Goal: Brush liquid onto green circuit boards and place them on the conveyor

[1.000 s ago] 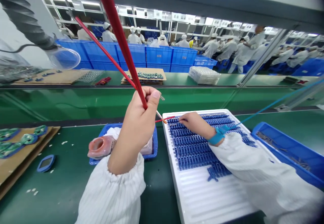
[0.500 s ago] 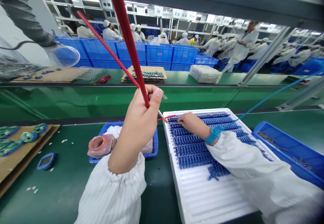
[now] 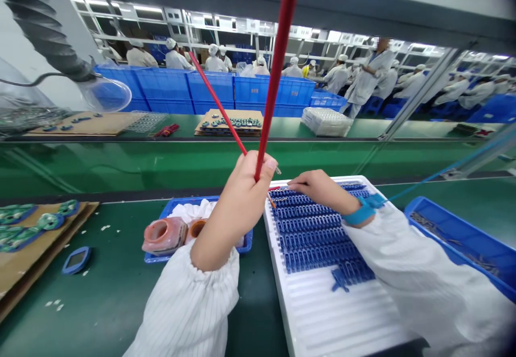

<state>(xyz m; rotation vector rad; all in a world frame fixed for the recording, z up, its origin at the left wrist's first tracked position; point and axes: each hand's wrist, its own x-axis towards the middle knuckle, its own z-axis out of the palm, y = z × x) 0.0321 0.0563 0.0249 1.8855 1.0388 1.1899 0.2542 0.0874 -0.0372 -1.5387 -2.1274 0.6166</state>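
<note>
My left hand [image 3: 245,195] is closed round a red-handled soldering iron [image 3: 276,72], whose thick red cable rises steeply to the top edge. Its metal tip points down at the far left corner of a white ribbed tray [image 3: 322,314]. Rows of small blue parts [image 3: 310,233] fill the tray's far half. My right hand [image 3: 318,187] lies over the far rows, fingers pinched on a thin red wire [image 3: 275,188] close to the tip. A blue wrist strap [image 3: 360,212] with a blue cord sits on that wrist.
A small blue tray [image 3: 177,209] holds pink and white sponge holders behind my left arm. A blue bin [image 3: 463,238] stands at the right. Cardboard with green boards [image 3: 32,228] lies at the left. Beyond the green conveyor [image 3: 121,163], several people in white work among blue crates.
My left hand has shifted right and the iron's cable has swung from leaning left to leaning right. My right hand has edged toward the tray's far edge.
</note>
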